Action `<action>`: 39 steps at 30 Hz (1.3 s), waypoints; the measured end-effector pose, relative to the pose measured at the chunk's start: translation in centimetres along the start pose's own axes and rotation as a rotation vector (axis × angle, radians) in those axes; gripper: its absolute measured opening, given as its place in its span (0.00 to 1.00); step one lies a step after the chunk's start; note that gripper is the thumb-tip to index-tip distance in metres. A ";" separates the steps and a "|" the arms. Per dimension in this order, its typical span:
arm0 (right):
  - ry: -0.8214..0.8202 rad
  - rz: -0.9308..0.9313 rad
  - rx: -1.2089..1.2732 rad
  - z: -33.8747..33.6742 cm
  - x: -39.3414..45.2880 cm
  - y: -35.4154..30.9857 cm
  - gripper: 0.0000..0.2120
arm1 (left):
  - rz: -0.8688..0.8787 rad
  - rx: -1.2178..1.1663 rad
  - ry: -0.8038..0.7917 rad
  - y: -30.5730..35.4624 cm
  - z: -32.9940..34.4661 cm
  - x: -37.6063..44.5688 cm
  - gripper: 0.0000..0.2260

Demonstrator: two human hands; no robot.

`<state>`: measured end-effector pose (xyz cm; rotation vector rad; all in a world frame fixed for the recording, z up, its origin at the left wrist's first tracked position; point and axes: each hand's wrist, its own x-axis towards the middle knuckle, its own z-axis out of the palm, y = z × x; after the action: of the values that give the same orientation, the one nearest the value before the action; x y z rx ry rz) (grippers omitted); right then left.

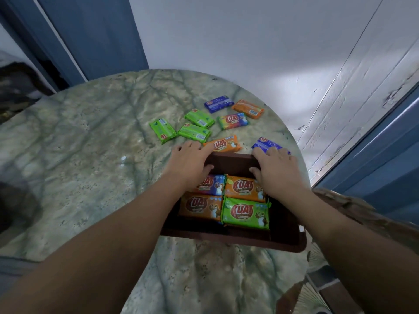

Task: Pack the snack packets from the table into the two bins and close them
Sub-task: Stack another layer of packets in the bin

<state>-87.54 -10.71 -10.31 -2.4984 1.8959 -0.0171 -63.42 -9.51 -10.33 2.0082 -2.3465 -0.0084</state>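
Both hands, left hand [189,163] and right hand [275,168], are gripping the bin's [288,236] far flap [231,160]; closing early is risking stranding loose packets [195,133].

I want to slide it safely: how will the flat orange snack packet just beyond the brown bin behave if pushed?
The flat orange snack packet lies flat, so it probably slides rather than rolls or tips. Its glossy wrapper probably makes it slippery on the smooth marble-patterned table. It looks small and probably light.

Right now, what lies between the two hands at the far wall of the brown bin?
In the head view, only the bin's far wall runs between the left hand and the right hand. Just beyond it on the table lies an orange packet.
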 end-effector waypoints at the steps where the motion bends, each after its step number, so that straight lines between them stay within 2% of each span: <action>1: -0.001 -0.002 -0.001 0.0 0.0 0.0 0.20 | -0.003 -0.004 -0.004 0.0 0.0 0.0 0.18; 5: -0.011 0.013 0.006 -0.5 0.0 -0.1 0.30 | -0.068 -0.120 -0.005 0.6 -0.7 0.4 0.15; 7: -0.038 0.012 0.107 -1.4 0.4 -0.1 0.34 | -0.112 -0.191 -0.053 0.7 -1.4 1.0 0.16; 9: -0.165 0.048 0.284 -2.3 2.1 0.5 0.38 | -0.163 -0.256 -0.148 0.7 -2.4 2.3 0.22; 11: -0.297 0.098 0.434 -2.8 4.6 1.3 0.41 | -0.202 -0.357 -0.212 0.9 -3.0 4.1 0.22; 13: -0.324 0.126 0.481 -2.9 6.7 2.1 0.35 | -0.197 -0.442 -0.208 1.2 -3.3 6.4 0.16; 15: -0.305 0.163 0.437 -2.4 8.4 2.9 0.23 | -0.171 -0.411 -0.219 1.4 -3.3 8.8 0.08; 16: -0.317 0.179 0.406 -2.0 9.1 3.2 0.21 | -0.144 -0.362 -0.254 1.5 -3.2 9.9 0.07; 17: -0.350 0.184 0.373 -1.7 9.7 3.3 0.21 | -0.117 -0.309 -0.297 1.6 -3.0 10.8 0.10; 22: -0.522 0.191 0.282 0.2 12.0 3.3 0.37 | -0.075 -0.165 -0.404 2.9 -0.7 13.7 0.28; 27: -0.531 0.248 0.107 2.2 13.2 4.3 0.46 | -0.076 -0.061 -0.479 3.9 2.1 14.1 0.30; 29: -0.531 0.257 0.077 3.0 13.1 4.6 0.45 | -0.113 -0.046 -0.475 3.9 2.5 14.1 0.31; 33: -0.446 0.293 0.069 4.0 13.2 5.0 0.33 | -0.181 0.031 -0.534 3.8 3.1 14.2 0.34; 36: -0.473 0.286 0.092 4.0 13.2 4.7 0.32 | -0.190 0.004 -0.552 4.1 2.8 14.3 0.32; 39: -0.383 0.239 0.125 3.1 12.9 4.4 0.35 | -0.266 -0.123 -0.494 4.1 2.1 13.8 0.33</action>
<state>-88.26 -24.36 -13.34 -2.0035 1.9395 0.3100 -69.67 -22.61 -11.73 2.4568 -2.2133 -0.7173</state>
